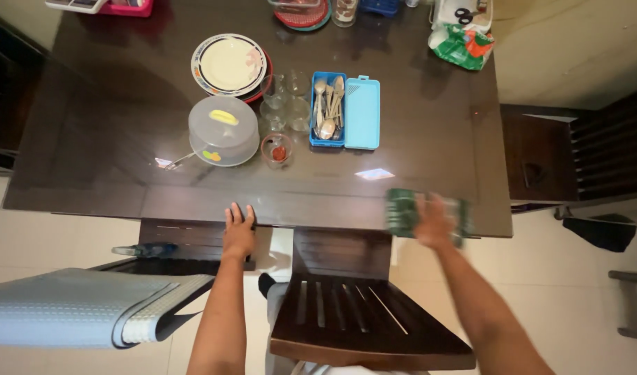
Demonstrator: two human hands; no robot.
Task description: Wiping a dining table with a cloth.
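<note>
My left hand rests flat on the near edge of the dark wooden table, fingers apart, holding nothing. My right hand grips a green patterned cloth at the table's near right edge; both are blurred by motion. Further in stand a blue cutlery box with spoons and forks, its blue lid beside it, and a small glass bowl with something red inside.
A clear domed cover sits mid-table, stacked plates and drinking glasses behind it. A dark wooden chair stands below me, another chair at right. A grey-blue mat drapes at lower left.
</note>
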